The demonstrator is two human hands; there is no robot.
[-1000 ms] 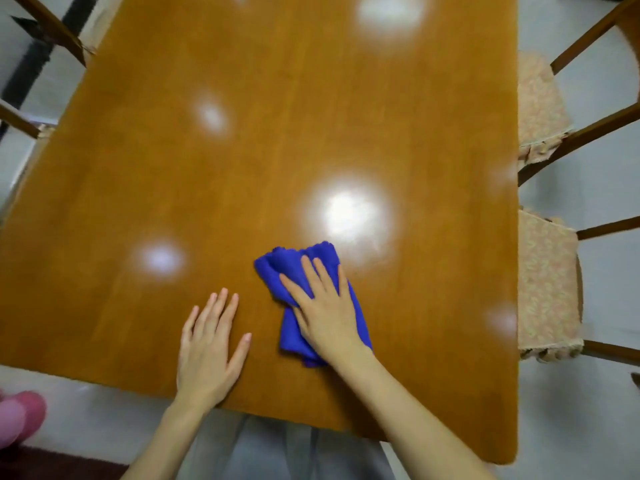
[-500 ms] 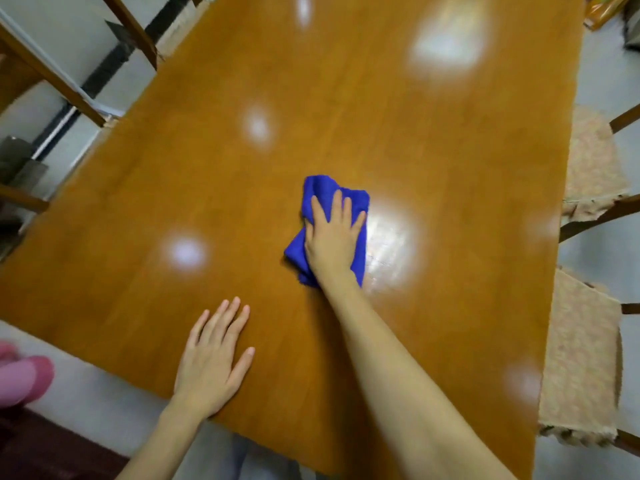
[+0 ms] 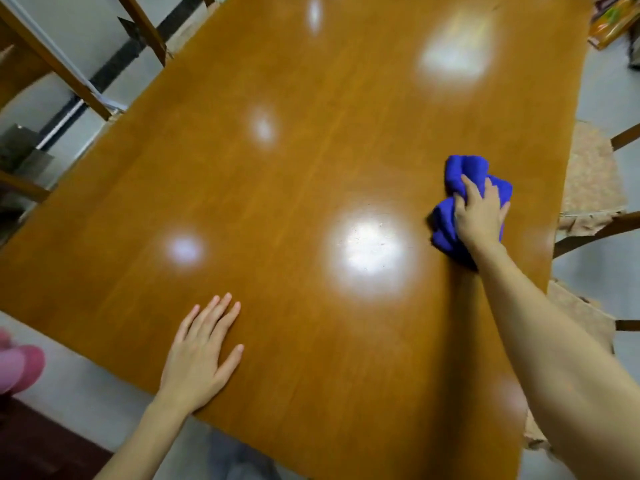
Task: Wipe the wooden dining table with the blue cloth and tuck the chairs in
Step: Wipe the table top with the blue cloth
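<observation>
The wooden dining table (image 3: 311,168) fills most of the view, its glossy top showing several light reflections. The blue cloth (image 3: 464,168) lies bunched up near the table's right edge. My right hand (image 3: 479,216) is on top of it, fingers curled into the folds, arm stretched out across the table. My left hand (image 3: 204,351) rests flat on the tabletop close to the near edge, fingers spread. On the right, two chairs with patterned seat cushions, one further away (image 3: 595,174) and one nearer (image 3: 581,320), stand partly out from the table.
Wooden chair frames stand along the table's left side, at the back (image 3: 138,26) and lower down (image 3: 20,188). A pink slipper (image 3: 20,368) lies on the grey floor at the lower left. An orange packet (image 3: 609,19) shows at the top right corner.
My right hand has swept the blue cloth from the near middle of the table out and to the right edge, and the cloth has bunched up. My left hand stays planted.
</observation>
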